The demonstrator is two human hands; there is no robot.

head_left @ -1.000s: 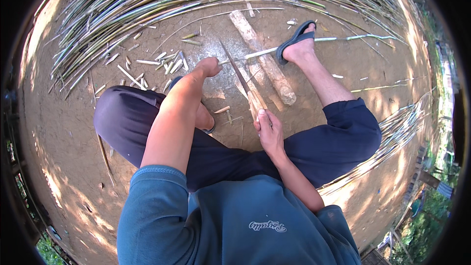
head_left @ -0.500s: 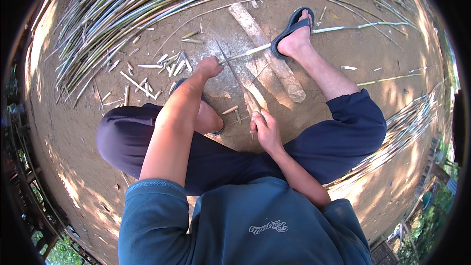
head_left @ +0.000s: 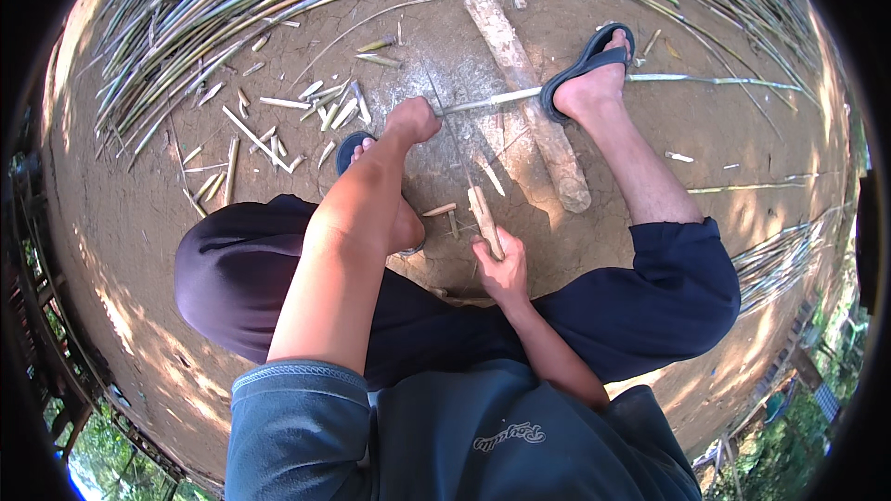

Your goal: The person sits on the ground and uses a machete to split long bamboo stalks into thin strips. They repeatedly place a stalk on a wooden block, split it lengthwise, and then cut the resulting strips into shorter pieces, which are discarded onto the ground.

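Observation:
My left hand (head_left: pixel 413 121) is closed around the near end of a thin pale bamboo pole (head_left: pixel 492 99). The pole runs to the right across a short log (head_left: pixel 563 162) and passes under my sandalled right foot (head_left: pixel 594 83). In my right hand (head_left: pixel 502 269) is the wooden handle of a hand saw (head_left: pixel 484 218). Its thin dark blade points away from me and crosses the pole just right of my left hand. The blade is slightly blurred, so how deep it sits in the pole cannot be told.
Short cut bamboo pieces (head_left: pixel 343 113) lie scattered left of the log. Pale dust covers the dirt around the blade. A large heap of long bamboo poles (head_left: pixel 232 2) curves along the far side. Another bundle (head_left: pixel 784 260) lies at the right, beyond my knee.
My right hand has drawn the saw back toward me, with its handle now nearer my lap. My left hand still grips the pole. The view has shifted slightly.

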